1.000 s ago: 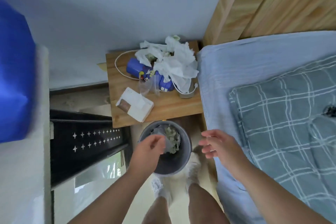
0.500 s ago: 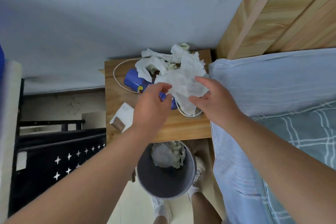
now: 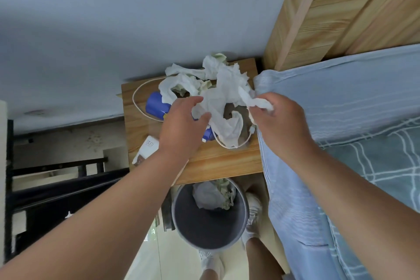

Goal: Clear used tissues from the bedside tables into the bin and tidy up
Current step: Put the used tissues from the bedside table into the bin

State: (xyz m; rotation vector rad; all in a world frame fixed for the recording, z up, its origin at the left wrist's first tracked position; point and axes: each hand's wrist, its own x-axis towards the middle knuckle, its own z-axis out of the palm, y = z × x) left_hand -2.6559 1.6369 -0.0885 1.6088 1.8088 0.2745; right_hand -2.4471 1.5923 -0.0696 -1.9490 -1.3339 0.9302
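Note:
A heap of crumpled white tissues (image 3: 218, 84) covers the back of the wooden bedside table (image 3: 216, 163). My right hand (image 3: 279, 120) is shut on a wad of tissue at the heap's right edge. My left hand (image 3: 184, 125) pinches the left edge of a large tissue sheet that hangs between both hands. On the floor in front of the table stands a grey round bin (image 3: 209, 225) with crumpled tissues inside.
A blue bottle (image 3: 156, 107) and a white cable (image 3: 136, 102) lie under the heap. A white box (image 3: 147, 148) sits at the table's left front, partly behind my left wrist. The bed (image 3: 341, 120) borders the table on the right; a black rack (image 3: 56, 179) stands left.
Both hands came up from the bin to the table, then closed on the tissue heap. The tissue in the bin was let go earlier.

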